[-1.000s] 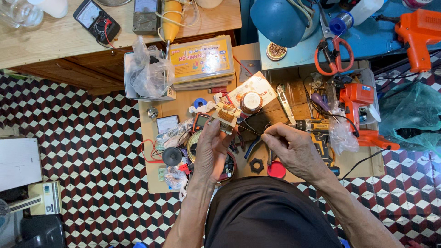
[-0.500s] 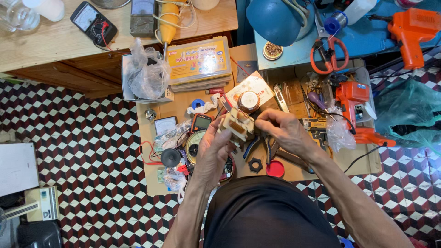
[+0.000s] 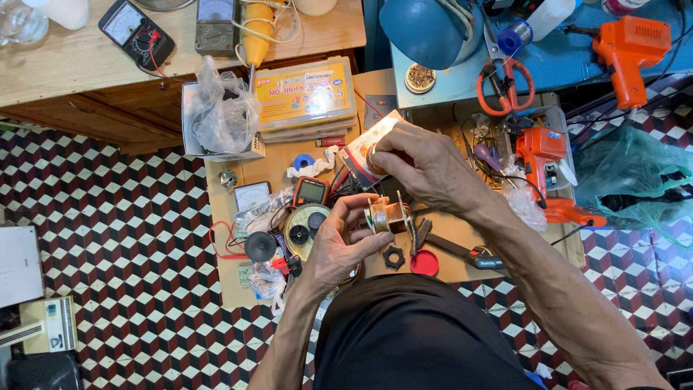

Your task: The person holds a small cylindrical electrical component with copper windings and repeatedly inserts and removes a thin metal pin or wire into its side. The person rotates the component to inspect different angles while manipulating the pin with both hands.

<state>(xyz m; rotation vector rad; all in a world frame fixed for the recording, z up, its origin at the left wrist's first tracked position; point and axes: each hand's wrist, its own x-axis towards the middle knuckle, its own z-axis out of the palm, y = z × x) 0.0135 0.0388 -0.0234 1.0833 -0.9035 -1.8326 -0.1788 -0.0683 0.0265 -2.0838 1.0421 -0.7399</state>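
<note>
Left hand (image 3: 339,242) is gripping a copper-wound coil (image 3: 388,215) mid-frame. Right hand (image 3: 426,170) is pinching a round part above it, fingers narrow. Best keeping the coil steady over the worktop (image 3: 274,170).

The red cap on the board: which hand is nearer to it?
Left. The left hand, holding a small coil, sits just up and left of the red cap. The right hand is farther up, over a packet.

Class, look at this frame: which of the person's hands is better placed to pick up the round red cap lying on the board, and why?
Probably the left hand: it is nearer the round red cap, though it already grips a brown wound coil. The right hand is farther up, on a flat packet.
</note>
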